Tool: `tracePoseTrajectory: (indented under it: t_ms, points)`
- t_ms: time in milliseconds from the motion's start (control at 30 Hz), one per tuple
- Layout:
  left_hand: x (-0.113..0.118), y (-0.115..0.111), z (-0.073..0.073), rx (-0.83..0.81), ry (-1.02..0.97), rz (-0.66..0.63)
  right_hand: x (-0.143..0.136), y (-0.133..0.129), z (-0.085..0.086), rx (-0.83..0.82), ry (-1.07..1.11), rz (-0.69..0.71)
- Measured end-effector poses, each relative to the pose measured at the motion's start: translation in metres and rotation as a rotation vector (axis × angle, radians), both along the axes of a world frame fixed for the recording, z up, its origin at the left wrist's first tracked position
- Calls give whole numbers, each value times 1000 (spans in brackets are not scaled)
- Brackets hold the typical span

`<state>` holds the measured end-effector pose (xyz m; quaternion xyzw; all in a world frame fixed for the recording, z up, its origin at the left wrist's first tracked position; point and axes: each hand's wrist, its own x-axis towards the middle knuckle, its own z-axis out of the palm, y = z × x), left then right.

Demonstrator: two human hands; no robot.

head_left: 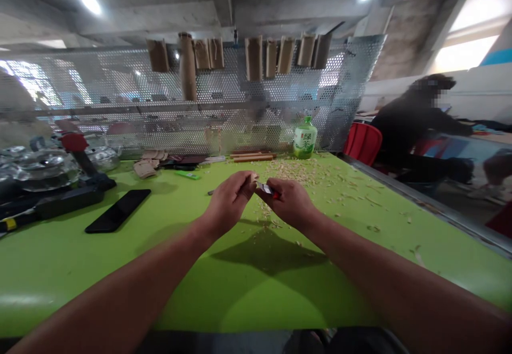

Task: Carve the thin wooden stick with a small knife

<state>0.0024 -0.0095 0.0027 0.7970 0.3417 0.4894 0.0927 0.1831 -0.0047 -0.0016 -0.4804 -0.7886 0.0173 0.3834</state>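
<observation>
My left hand (233, 196) is closed around a small pale piece of wood (255, 176), most of it hidden by the fingers. In my right hand (291, 199) is a utility knife (276, 195) with a red part showing, its metal blade pointing left toward the wood. The two hands almost meet above the green table (192, 279). Pale wood shavings (296, 171) lie beneath and behind them, spreading to the right.
A black phone (119, 211) lies to the left, near a dark tool with a red knob (74, 142) and shiny metal pots (40, 170). Wood pieces (146, 168), a green cutter (186, 175) and a green tea bottle (305, 139) stand or lie farther back. A person (416, 114) sits at right.
</observation>
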Motion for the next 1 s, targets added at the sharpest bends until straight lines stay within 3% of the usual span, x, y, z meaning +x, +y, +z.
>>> tracePoseTrajectory:
  t_ms: [567, 767, 1000]
  points:
    - [-2, -9, 9, 56, 137, 57, 2, -1, 1, 63, -83, -15]
    - [-3, -6, 10, 94, 186, 78, 0, -2, -1, 51, -44, 55]
    - [-5, -4, 8, 96, 206, 77, -1, -2, 0, 48, 14, 36]
